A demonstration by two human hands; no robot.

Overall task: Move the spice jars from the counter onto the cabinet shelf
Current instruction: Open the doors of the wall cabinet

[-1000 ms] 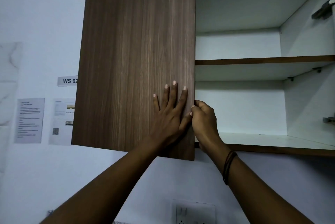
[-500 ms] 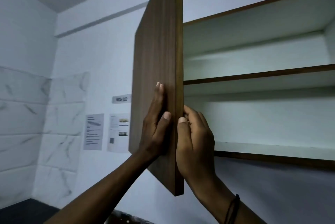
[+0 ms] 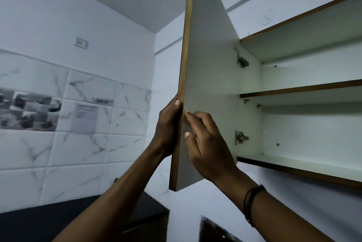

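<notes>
The cabinet door (image 3: 211, 77) stands swung wide, its white inner face turned toward me and its wood edge running up the middle of the view. My left hand (image 3: 168, 128) grips that edge from the outer side. My right hand (image 3: 205, 143) presses on the inner face with its fingers at the edge. The cabinet is open at the right, with a bare lower shelf (image 3: 305, 165) and a middle shelf (image 3: 301, 89) above it. No spice jars are in view.
Two metal hinges (image 3: 241, 137) join the door to the cabinet side. A dark counter (image 3: 39, 222) lies at the lower left below a marble-tiled wall (image 3: 82, 153) with papers stuck on it. A wall socket (image 3: 81, 42) sits high on the left wall.
The door has swung further open, from showing its wood front to showing its white inner face. Both hands followed its edge, and my view turned left and up.
</notes>
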